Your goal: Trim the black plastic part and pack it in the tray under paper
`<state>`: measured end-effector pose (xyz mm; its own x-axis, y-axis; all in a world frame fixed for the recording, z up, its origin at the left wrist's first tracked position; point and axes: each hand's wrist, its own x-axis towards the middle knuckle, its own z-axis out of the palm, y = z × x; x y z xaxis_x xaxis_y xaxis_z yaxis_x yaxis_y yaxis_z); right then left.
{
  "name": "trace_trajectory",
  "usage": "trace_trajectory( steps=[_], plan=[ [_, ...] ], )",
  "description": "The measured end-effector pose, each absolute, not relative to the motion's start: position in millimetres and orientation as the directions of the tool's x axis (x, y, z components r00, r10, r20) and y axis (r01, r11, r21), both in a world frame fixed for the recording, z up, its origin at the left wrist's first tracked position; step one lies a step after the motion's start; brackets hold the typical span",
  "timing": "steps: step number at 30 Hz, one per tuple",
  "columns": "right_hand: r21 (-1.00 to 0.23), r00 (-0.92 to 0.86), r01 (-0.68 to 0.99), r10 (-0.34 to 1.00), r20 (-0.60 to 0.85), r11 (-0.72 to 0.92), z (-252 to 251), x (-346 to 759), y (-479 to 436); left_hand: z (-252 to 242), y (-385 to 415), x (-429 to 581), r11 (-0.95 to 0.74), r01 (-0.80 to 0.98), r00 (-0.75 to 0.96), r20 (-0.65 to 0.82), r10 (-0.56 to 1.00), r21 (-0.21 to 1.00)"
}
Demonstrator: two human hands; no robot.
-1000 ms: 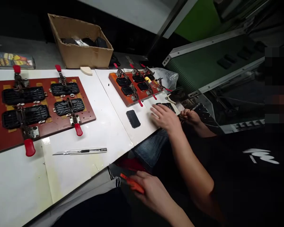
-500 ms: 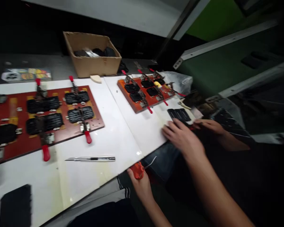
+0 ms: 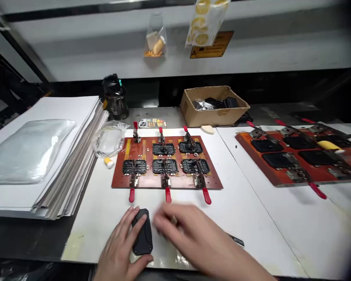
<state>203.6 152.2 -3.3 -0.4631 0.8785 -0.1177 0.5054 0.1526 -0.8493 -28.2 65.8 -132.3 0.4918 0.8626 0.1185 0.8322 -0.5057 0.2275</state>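
My left hand [image 3: 118, 249] rests at the table's front edge, with its fingers and thumb curled round a black plastic part [image 3: 142, 232] that lies flat on the white table [image 3: 245, 203]. Just to the right, my right hand [image 3: 193, 234] hovers low over the table, smeared by motion, so its fingers are unclear. It covers most of a utility knife [image 3: 236, 240]. Behind both hands lies a red-brown jig board [image 3: 166, 183] with several black parts held under red-handled clamps [image 3: 206, 195].
A second orange jig board [image 3: 277, 177] with clamps lies at the right. A cardboard box [image 3: 215, 113] stands at the back. A tall stack of white sheets [image 3: 46, 183] with a plastic bag on top fills the left. A dark jar [image 3: 114, 97] stands behind it.
The view has swung left to the red-brown jig board. My hands have left the right end of the table. My left hand now grips a black part, and the orange tool is out of sight.
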Motion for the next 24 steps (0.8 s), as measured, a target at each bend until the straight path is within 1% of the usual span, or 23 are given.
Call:
trace_trajectory(
  steps=[2,4,6,9,12,15,21,23,24],
  plan=[
    [-0.766,-0.522,0.581,0.848,-0.091,0.275,2,149,208,-134,63,-30,-0.486,0.832,0.469,0.128,0.874,0.268],
    [-0.674,-0.516,0.657,0.853,-0.076,0.338,1,90,272,-135,62,-31,-0.463,0.828,0.45,0.116,0.885,0.317],
    [-0.591,-0.486,0.736,0.865,-0.123,0.329,-6,39,327,-136,63,-32,-0.446,0.822,0.434,0.116,0.893,0.355],
    [-0.47,-0.428,0.834,0.877,-0.22,0.289,-25,-6,378,-141,65,-34,-0.452,0.799,0.407,0.197,0.892,0.396],
    [-0.374,-0.384,0.887,0.884,-0.267,0.273,-46,-18,398,-145,66,-36,-0.441,0.77,0.341,0.287,0.895,0.461],
    [-0.306,-0.378,0.905,0.891,-0.253,0.297,-59,-19,405,-147,67,-35,-0.437,0.749,0.309,0.321,0.895,0.498],
    [-0.219,-0.45,0.884,0.881,-0.15,0.414,-64,-13,393,-150,65,-35,-0.449,0.742,0.271,0.39,0.88,0.498],
    [-0.201,-0.488,0.864,0.867,-0.101,0.462,-63,-5,383,-146,63,-38,-0.428,0.713,0.234,0.387,0.892,0.555],
    [-0.196,-0.504,0.854,0.86,-0.077,0.483,-63,0,378,-143,63,-39,-0.393,0.694,0.183,0.38,0.907,0.603]
  ],
)
